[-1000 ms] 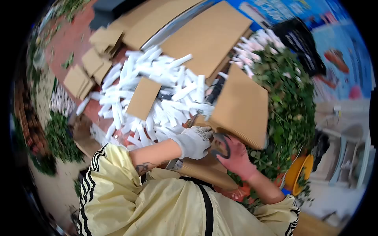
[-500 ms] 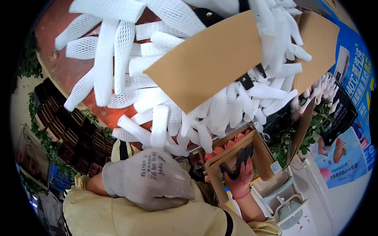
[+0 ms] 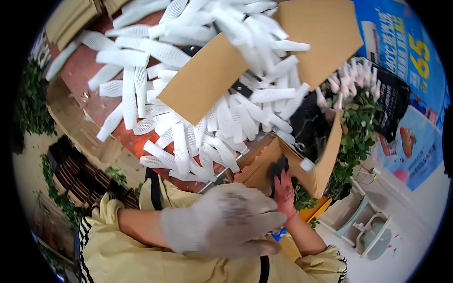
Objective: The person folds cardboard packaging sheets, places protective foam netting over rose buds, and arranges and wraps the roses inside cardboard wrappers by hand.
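My left hand (image 3: pixel 231 219), in a grey glove, is in front of my torso. Its fingers look curled, and whatever they hold is hidden and blurred. To its right, my right hand (image 3: pixel 284 191), in a pink glove with black fingers, is closed on an open cardboard box (image 3: pixel 259 162) with a corrugated edge, at the table's near edge. White foam net sleeves (image 3: pixel 181 148) lie heaped beyond my hands, with a flat cardboard piece (image 3: pixel 205 78) on top of them.
Leafy stems with sleeved pink heads (image 3: pixel 354 80) stand at the right beside a black bag (image 3: pixel 394 101). A blue poster (image 3: pixel 410 52) is behind them. A larger cardboard sheet (image 3: pixel 321 37) lies at the back. A chair (image 3: pixel 375 236) is at the lower right, and dark stacked crates (image 3: pixel 80 172) are at the left.
My view has come closer to the sleeves. Since half a second ago, my left hand has moved right towards the box, and the box has tilted in my right hand; its pink flowers no longer show.
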